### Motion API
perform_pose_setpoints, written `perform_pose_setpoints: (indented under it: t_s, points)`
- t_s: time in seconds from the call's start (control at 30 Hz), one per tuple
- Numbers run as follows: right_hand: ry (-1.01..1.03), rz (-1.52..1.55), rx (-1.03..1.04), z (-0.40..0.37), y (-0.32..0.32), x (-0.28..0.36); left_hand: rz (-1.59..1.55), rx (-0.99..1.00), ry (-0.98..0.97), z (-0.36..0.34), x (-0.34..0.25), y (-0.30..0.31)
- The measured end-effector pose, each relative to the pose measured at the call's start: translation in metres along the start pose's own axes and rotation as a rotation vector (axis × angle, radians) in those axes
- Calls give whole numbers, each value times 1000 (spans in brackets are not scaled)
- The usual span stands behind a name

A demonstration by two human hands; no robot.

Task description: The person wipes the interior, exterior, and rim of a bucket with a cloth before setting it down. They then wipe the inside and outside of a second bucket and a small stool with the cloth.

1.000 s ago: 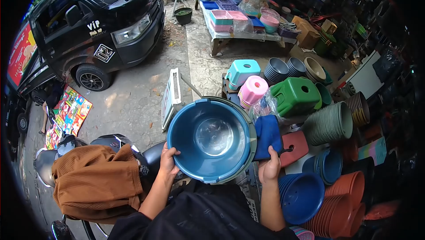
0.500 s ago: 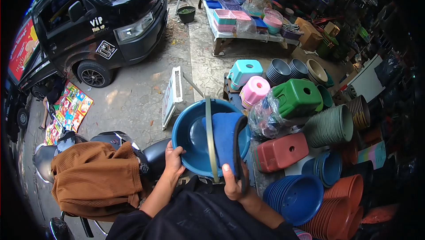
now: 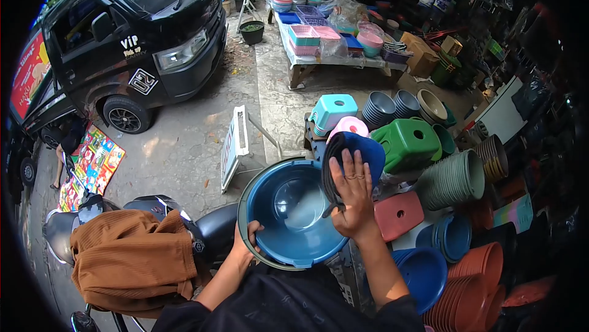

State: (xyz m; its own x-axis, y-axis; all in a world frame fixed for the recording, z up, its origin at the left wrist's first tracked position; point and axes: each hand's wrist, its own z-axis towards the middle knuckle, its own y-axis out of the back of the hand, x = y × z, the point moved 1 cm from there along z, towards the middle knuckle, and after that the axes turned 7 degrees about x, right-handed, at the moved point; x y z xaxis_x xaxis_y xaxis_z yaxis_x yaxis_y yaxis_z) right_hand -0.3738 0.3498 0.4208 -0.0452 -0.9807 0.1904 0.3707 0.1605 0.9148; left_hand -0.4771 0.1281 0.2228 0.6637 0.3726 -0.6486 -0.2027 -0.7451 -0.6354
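Observation:
A round blue basin (image 3: 294,209) is in front of me, its open side facing up. My left hand (image 3: 248,237) is closed on the basin's lower left rim. An olive-green ring (image 3: 243,200) runs around the basin's left outer edge. My right hand (image 3: 353,197) is raised at the basin's right side, fingers extended, with a blue cloth (image 3: 372,153) with a dark edge against it. The cloth hangs over the upper right rim, partly hidden behind my right hand.
A brown cloth (image 3: 132,255) covers a motorbike at the left. Stools, such as a green one (image 3: 405,145), and stacked blue basins (image 3: 423,277) stand at the right. A white sign (image 3: 234,148), a black truck (image 3: 153,44) and a goods table (image 3: 300,71) are farther off.
The olive-green ring has gone from across the basin to around its left edge. My right hand has risen with the blue cloth, and its fingers have straightened.

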Motion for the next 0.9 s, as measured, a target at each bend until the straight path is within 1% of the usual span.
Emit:
perform_pose_setpoints:
  t_s: [0.07, 0.1, 0.13, 0.2, 0.23, 0.27, 0.33, 0.37, 0.4, 0.47, 0.5, 0.53, 0.6, 0.67, 0.7, 0.73, 0.77, 0.8, 0.83, 0.87, 0.9]
  points:
    - [-21, 4, 226, 8, -30, -20, 36, -2, 71, 2, 5, 4]
    - [-27, -42, 277, 8, -36, -28, -154, 106, 136, 11, 10, 21]
    - [-37, -47, 267, 5, -41, -35, -146, 118, 139, 22, 19, 34]
    - [-115, 109, 262, -10, -48, -48, -151, 82, 103, 12, 3, 19]
    - [-101, 117, 178, -19, -48, -46, -189, 49, 18, 1, -13, -3]
    - [-101, 124, 187, -30, -56, -43, -207, 85, -54, 2, -18, -4]
    - [-175, 468, -12, -53, -73, -39, -237, 97, -103, 10, -21, 0]
    - [-222, 436, -43, -59, -73, -24, -265, 81, -140, 9, -27, -9]
    - [-290, 410, -64, -63, -76, -9, -295, 92, -137, 17, -25, -5]
    - [-321, 397, -183, -74, -94, 19, -288, 43, -221, 27, -21, -6]
    - [-326, 443, -221, -79, -105, 32, -310, 36, -202, 32, -19, -5]
    - [-336, 469, -302, -84, -120, 35, -308, 38, -201, 31, -19, -7]
    - [-507, 691, -381, -79, -125, 38, -270, 19, -181, 28, -21, -13]
    - [-580, 720, -438, -73, -123, 27, -165, 50, -146, 21, -19, -14]
    - [-578, 863, -466, -70, -117, 23, -97, 81, -127, 16, -21, -20]
    - [-567, 816, -513, -71, -123, 13, -15, 109, -86, 16, -22, -17]
    - [-607, 895, -527, -70, -122, 8, -54, 133, -125, 27, -11, 10]
    - [-647, 975, -539, -70, -122, 3, -91, 156, -164, 28, -13, 15]
    - [-610, 934, -562, -71, -126, -4, -105, 20, -197, 29, -8, 19]
    - [-632, 952, -544, -73, -129, -9, -108, -124, -242, 24, -12, 15]
    - [-660, 988, -538, -76, -134, -10, 292, -107, -426, 22, -8, 22]
